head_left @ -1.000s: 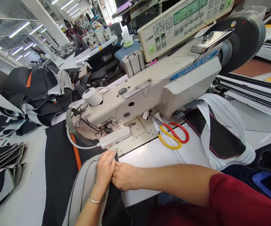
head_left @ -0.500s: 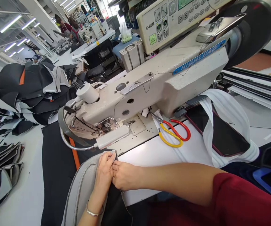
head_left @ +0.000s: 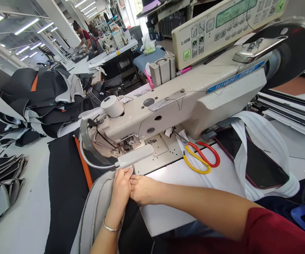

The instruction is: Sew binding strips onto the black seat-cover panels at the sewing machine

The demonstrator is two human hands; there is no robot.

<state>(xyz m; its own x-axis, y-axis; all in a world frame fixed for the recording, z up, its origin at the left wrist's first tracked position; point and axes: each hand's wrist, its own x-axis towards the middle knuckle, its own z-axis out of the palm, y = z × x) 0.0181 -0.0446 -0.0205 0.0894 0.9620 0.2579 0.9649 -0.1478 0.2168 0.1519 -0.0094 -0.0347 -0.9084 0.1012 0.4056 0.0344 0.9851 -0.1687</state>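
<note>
My left hand (head_left: 121, 188) and my right hand (head_left: 142, 189) meet at the front edge of the sewing machine's bed. Both pinch the top corner of a grey fabric piece (head_left: 94, 211) with dark piping, which lies over black fabric (head_left: 65, 190) with an orange strip (head_left: 83, 165). The fingers are closed on the fabric edge just below the white lamp (head_left: 135, 157) on its flexible neck. The beige sewing machine (head_left: 173, 109) stands right behind the hands, its needle area (head_left: 126, 144) a little above them.
Red and yellow-handled scissors (head_left: 198, 157) lie on the table right of the machine bed. A black and white fabric bundle (head_left: 258, 158) sits at the right. Stacks of black and grey cut pieces (head_left: 33, 102) fill the left. A control panel (head_left: 221, 24) rises behind. People work far back.
The hands have slid the grey fabric corner slightly toward the machine bed, and the pinch has tightened. The view shifted a little.
</note>
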